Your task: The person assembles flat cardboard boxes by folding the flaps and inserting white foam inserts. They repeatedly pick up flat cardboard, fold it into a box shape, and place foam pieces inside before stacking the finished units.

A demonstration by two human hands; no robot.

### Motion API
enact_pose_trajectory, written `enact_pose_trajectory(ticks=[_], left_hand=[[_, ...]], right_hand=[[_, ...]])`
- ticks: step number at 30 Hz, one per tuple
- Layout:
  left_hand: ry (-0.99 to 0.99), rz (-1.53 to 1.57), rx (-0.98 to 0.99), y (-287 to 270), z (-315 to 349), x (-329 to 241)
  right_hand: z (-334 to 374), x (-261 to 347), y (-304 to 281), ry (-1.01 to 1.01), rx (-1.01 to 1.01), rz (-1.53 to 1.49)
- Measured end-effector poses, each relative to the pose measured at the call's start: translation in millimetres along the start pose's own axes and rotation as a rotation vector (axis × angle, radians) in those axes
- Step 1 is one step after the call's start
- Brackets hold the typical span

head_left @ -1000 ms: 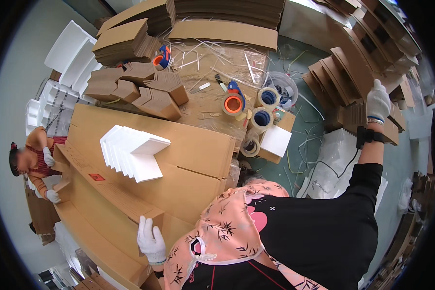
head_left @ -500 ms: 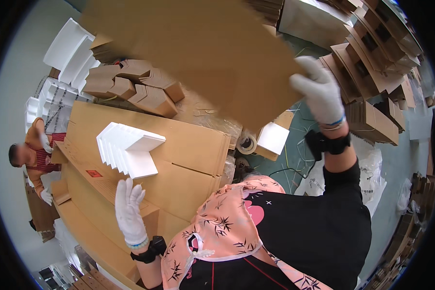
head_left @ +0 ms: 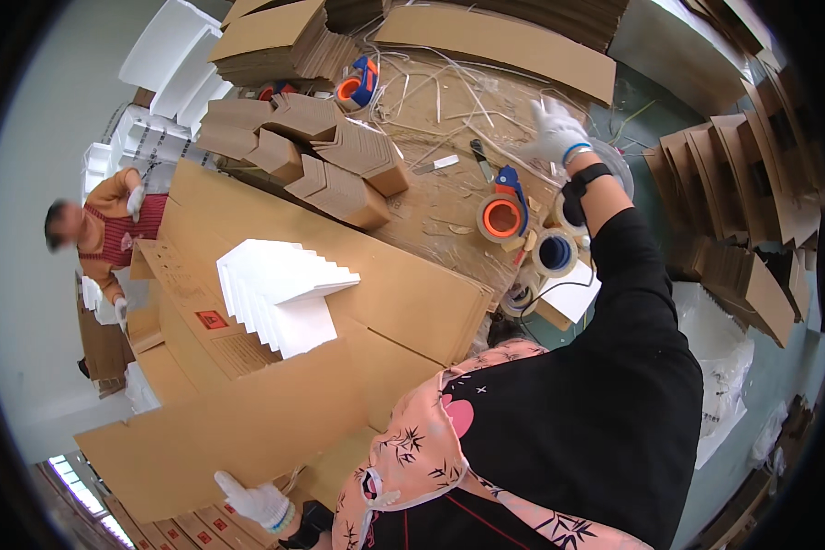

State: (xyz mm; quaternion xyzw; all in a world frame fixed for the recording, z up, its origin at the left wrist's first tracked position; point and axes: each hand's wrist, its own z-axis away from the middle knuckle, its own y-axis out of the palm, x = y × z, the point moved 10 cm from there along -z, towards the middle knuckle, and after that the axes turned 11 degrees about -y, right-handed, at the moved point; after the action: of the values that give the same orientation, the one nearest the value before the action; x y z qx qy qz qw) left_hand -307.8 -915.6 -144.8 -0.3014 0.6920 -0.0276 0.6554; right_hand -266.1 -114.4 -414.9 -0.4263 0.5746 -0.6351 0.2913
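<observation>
One cardboard sheet point(head_left: 220, 426) is hanging at a slant across the near part of one open box point(head_left: 183, 286). The left hand point(head_left: 255, 502) is grasping its lower edge, one digit stretching over the near face; the fingers behind are staying hidden. Beside the box, one nested stack of white foam angles point(head_left: 307, 328) is resting on flat cardboard point(head_left: 422, 316). Farther out, the right hand point(head_left: 557, 136) is reaching over the worktable point(head_left: 431, 209) with fingers spreading, released and holding nothing. Below that hand, three tape rolls point(head_left: 554, 252) are sitting near one blue-and-orange dispenser point(head_left: 513, 188); a second dispenser point(head_left: 367, 84) is lying farther back. One co-worker point(head_left: 110, 229) is standing at the box's far end, showing two gloved hands.

Half a second ago the sheet was blurring across the upper middle, beside the right hand; now it is covering the lower left, in the left hand's grasp. The right hand is now showing farther from the stacked cardboard point(head_left: 724, 179) than a second ago.
</observation>
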Motion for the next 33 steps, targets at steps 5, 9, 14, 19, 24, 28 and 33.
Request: enact_pose_trajectory(ticks=[5, 9, 14, 19, 24, 28, 33], left_hand=[[-0.09, -0.029, -0.071, 8, 29, 13], [-0.345, 0.373, -0.092, 31, 42, 20], [-0.063, -0.204, 0.013, 44, 35, -8], [-0.145, -0.092, -0.089, 50, 41, -23], [-0.283, 0.292, -0.067, 47, 33, -12], [-0.21, 0.26, -0.053, 29, 25, -8], [-0.018, 0.074, 0.057, 10, -27, 34]], right_hand=[[13, -15, 66, 0.169, 0.398, 0.106], [-10, -42, 92, 0.158, 0.235, 0.047], [-3, -94, 114, 0.483, 0.174, -0.123], [4, -137, 81, 0.469, 0.095, -0.009], [82, -224, -59, 0.624, -0.309, 0.051], [237, -340, -149, 0.864, -0.452, 0.214], [492, -401, -215, 1.215, -0.515, 0.461]])
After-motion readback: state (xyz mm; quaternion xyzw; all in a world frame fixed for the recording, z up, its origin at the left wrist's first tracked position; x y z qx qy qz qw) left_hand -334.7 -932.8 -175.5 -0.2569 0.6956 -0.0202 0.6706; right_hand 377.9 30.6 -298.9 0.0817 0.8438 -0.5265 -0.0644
